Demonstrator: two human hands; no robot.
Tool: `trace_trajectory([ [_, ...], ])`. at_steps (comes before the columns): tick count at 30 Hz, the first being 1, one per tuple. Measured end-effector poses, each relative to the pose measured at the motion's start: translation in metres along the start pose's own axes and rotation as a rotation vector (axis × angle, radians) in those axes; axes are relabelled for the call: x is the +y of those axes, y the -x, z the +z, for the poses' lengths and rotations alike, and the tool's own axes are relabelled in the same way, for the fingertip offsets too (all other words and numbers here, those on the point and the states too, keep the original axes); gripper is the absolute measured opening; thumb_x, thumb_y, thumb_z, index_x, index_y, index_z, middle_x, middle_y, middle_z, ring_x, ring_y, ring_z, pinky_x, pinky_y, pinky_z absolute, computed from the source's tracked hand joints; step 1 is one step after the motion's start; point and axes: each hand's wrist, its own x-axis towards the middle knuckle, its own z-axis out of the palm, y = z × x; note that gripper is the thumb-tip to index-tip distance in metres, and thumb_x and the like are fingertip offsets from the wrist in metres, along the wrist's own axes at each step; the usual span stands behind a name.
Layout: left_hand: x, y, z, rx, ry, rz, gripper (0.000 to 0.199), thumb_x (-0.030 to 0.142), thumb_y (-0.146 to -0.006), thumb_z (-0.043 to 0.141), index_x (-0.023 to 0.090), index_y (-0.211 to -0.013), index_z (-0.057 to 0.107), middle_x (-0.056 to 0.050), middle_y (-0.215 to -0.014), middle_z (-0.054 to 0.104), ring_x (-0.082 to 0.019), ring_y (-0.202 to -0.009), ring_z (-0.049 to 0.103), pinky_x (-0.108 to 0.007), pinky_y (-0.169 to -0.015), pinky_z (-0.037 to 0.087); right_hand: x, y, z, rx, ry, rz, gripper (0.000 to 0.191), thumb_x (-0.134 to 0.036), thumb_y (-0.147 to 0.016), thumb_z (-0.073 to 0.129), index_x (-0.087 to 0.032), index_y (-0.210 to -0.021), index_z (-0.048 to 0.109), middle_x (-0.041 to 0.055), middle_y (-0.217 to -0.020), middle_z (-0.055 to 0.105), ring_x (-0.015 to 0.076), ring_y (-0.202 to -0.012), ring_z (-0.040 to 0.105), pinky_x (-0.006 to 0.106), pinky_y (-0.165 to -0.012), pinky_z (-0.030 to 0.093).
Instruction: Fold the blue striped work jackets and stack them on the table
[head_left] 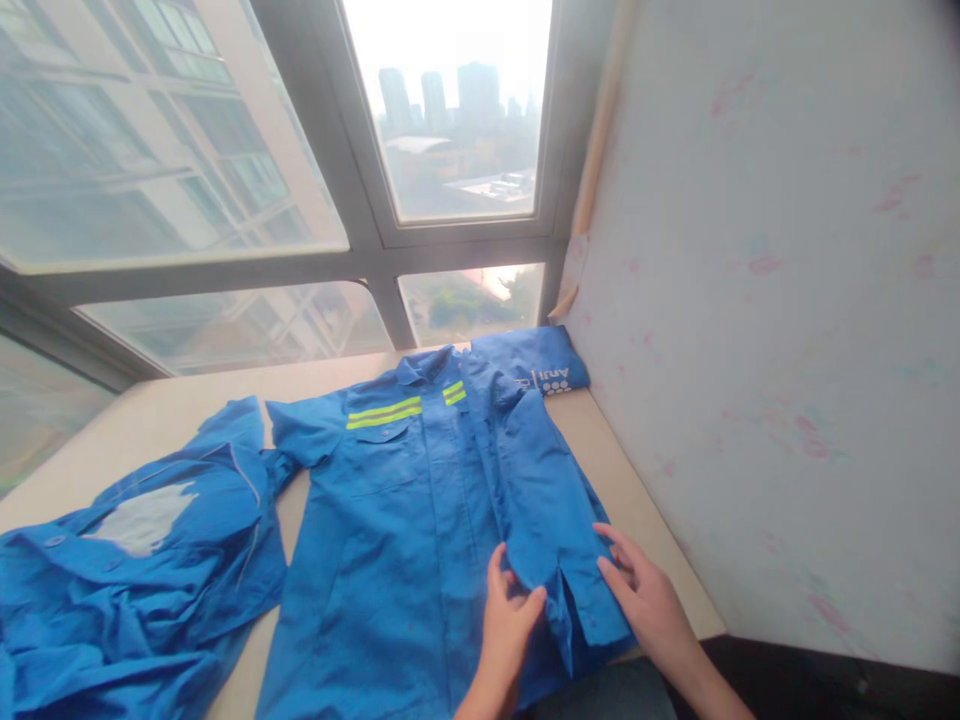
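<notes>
Jacket (382,560) lies on the surface (611,470), hem cut off below, folded-over sleeve (536,480) hiding part of the front. Left hand (504,628) and right hand (652,600) touch the sleeve; whether either grips, I cannot tell.

Right of the spread jacket (375,520), a strip of bare counter (600,450) gives passage, with the wall (787,350) closing its outer side and the right hand (637,575) crossing its near end. At the jacket's far right, a folded garment (525,355) blocks the way; to its far left, open counter reaches the window frame (465,242). Left of the jacket, a crumpled garment (157,590) leaves only a narrow gap.
</notes>
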Motion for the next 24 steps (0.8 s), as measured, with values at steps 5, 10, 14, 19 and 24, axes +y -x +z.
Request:
trace_trajectory([
  [5,-0.012,0.013,-0.009,-0.024,-0.316,0.067,0.083,0.042,-0.078,0.063,0.018,-0.151,0.030,-0.017,-0.123,0.064,-0.020,-0.076,0.070,-0.032,-0.070,0.056,0.033,0.009,-0.009,-0.021,0.252,-0.047,0.051,-0.053,-0.087,0.050,-0.026,-0.127,0.067,0.0073,-0.093,0.075,0.0270,-0.084,0.071,0.035,-0.079,0.055],
  [10,0.018,-0.001,-0.044,-0.023,-0.885,0.268,0.046,0.035,-0.087,0.051,0.024,-0.131,0.060,-0.007,-0.100,0.074,-0.024,-0.093,0.070,-0.034,-0.088,0.051,0.040,-0.038,-0.014,-0.146,0.447,-0.052,0.043,-0.055,-0.087,0.052,-0.024,-0.105,0.076,0.0083,-0.090,0.075,0.0261,-0.081,0.070,0.035,-0.079,0.051],
  [14,0.083,-0.064,-0.059,0.129,-0.919,0.365,0.039,0.042,-0.091,0.047,0.020,-0.117,0.067,-0.008,-0.103,0.074,-0.023,-0.090,0.069,-0.035,-0.086,0.050,0.011,-0.132,-0.009,-0.072,0.348,-0.086,0.048,-0.054,-0.089,0.048,-0.020,-0.113,0.072,0.0085,-0.091,0.075,0.0246,-0.085,0.069,0.033,-0.080,0.049],
  [19,0.176,-0.191,-0.056,0.254,-0.654,0.347,0.042,0.042,-0.088,0.058,0.014,-0.119,0.062,-0.013,-0.110,0.071,-0.025,-0.098,0.067,-0.036,-0.091,0.048,-0.025,-0.253,0.020,0.090,0.141,-0.053,0.045,-0.042,-0.085,0.053,-0.014,-0.117,0.068,0.0100,-0.091,0.075,0.0243,-0.089,0.069,0.033,-0.083,0.048],
  [24,0.232,-0.301,-0.045,0.303,-0.492,0.333,0.064,0.042,-0.079,0.074,0.010,-0.129,0.053,-0.019,-0.116,0.068,-0.031,-0.113,0.063,-0.037,-0.093,0.046,-0.036,-0.319,0.053,0.088,0.010,-0.053,0.050,-0.044,-0.082,0.058,-0.015,-0.122,0.066,0.0048,-0.079,0.073,0.0216,-0.077,0.069,0.032,-0.076,0.051],
])
